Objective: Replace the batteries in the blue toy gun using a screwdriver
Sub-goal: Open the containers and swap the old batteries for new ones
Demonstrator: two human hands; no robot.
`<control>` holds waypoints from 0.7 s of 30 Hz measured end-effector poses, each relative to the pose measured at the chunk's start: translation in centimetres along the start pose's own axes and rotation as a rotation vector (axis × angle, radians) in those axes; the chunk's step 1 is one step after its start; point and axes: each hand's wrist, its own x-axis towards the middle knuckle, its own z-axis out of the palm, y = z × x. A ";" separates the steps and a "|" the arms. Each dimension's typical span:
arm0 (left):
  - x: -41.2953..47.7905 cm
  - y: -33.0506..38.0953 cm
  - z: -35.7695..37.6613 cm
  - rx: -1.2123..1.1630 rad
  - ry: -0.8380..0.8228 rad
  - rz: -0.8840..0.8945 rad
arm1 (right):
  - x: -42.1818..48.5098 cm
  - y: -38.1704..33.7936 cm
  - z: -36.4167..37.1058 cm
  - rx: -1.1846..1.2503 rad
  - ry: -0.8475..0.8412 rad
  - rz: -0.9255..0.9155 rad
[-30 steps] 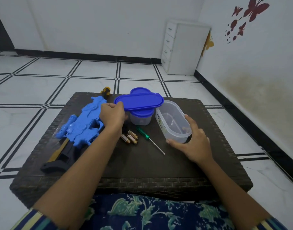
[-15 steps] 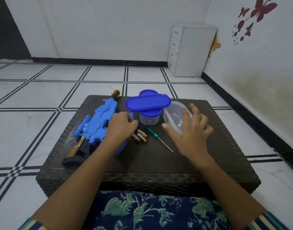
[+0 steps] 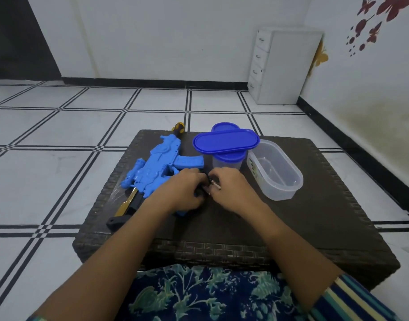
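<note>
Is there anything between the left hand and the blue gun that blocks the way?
Nothing visible does. The gun lies on the table directly beside the left hand, which overlaps its grip. The clear tub stands farther right, off that path.

There is 1 blue plastic toy gun [image 3: 157, 167] and 1 dark woven rectangular table [image 3: 314, 216]. 2 bare hands show: 1 left hand [image 3: 185, 191] and 1 right hand [image 3: 231, 188]. Between them 1 small metallic cylinder [image 3: 216, 184] is visible; the number of batteries under the hands cannot be told. Clear plastic containers number 2: 1 open oval tub [image 3: 279, 181] and 1 small round pot [image 3: 226, 162]. Blue plastic lids number 3: 1 long oval lid [image 3: 225, 141], 1 round pot lid [image 3: 230, 156] and 1 rounded lid behind [image 3: 223, 126]. 1 white chest [image 3: 289, 66] shows 4 drawers.
</note>
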 end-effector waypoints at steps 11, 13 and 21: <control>-0.7 0.5 -0.3 0.217 -0.044 0.072 | 0.0 0.1 -0.9 0.037 -0.120 0.175; -0.8 0.8 -0.5 0.255 -0.050 0.098 | -0.1 0.1 -1.0 0.040 -0.129 0.205; -0.7 1.1 -0.8 0.366 -0.070 0.119 | 0.1 0.0 -0.5 -0.017 -0.137 0.256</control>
